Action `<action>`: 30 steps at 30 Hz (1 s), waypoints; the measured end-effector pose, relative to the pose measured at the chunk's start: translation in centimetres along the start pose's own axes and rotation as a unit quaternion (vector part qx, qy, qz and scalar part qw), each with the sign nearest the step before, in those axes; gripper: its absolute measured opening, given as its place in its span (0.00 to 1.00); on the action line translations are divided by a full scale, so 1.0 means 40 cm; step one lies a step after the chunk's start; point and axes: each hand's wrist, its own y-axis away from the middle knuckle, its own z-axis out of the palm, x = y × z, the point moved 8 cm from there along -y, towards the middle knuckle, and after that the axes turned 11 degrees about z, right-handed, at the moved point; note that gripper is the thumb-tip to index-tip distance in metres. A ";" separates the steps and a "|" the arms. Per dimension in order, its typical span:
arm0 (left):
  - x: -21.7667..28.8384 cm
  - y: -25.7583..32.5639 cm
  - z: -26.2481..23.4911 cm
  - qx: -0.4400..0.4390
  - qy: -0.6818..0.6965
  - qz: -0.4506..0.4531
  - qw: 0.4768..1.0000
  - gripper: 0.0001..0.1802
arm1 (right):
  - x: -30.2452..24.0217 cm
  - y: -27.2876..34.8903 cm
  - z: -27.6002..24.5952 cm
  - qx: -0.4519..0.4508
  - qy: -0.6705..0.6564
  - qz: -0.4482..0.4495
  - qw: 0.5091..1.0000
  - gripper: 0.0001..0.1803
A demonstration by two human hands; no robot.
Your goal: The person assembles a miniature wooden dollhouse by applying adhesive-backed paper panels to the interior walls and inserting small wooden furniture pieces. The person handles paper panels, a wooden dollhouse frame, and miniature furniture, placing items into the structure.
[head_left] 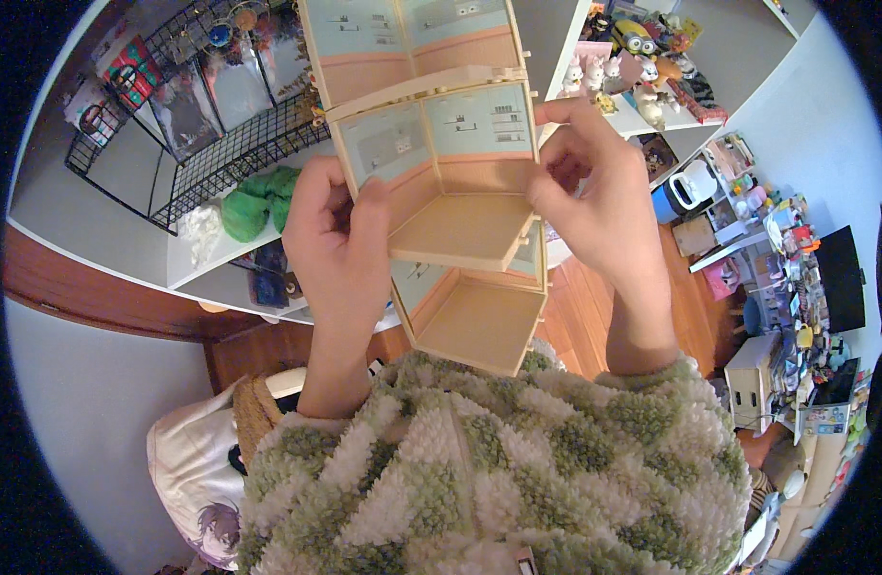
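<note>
A beige toy dollhouse [465, 228] with several stacked rooms is held up in front of me, tilted. Its rooms have pale blue upper walls, pinkish lower walls and tan floors. My left hand [340, 230] grips the left wall of the middle room, thumb on the inner side and fingers curled behind. On the opposite edge, my right hand [594, 182] pinches the right wall by its small hinge pegs. The top of the dollhouse runs out of the picture. Part of each hand's fingertips is hidden behind the walls.
A white shelf holds a black wire basket [235, 149] with a green bundle [254, 206] beside it. Small figurines [642, 72] crowd another white shelf at upper right. Farther right are a cluttered desk, a dark monitor [837, 278] and a white drawer cabinet [751, 383].
</note>
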 end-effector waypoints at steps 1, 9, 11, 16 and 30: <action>0.001 -0.002 0.000 0.000 0.002 0.004 1.000 0.02 | 0.001 0.001 0.003 -0.015 0.002 0.010 1.000 0.17; 0.001 -0.007 0.004 0.010 0.024 -0.001 1.000 0.02 | 0.000 -0.002 0.009 -0.076 -0.028 0.035 0.996 0.23; 0.003 -0.005 0.006 -0.006 -0.010 -0.007 1.000 0.01 | 0.006 -0.003 0.012 -0.090 -0.042 0.042 0.994 0.23; 0.018 -0.001 0.012 -0.010 -0.023 0.005 1.000 0.01 | 0.026 -0.010 0.015 -0.085 -0.061 0.055 0.993 0.23; 0.066 0.001 0.014 0.019 -0.142 0.099 0.985 0.05 | 0.052 -0.008 0.006 -0.073 -0.110 0.036 0.991 0.20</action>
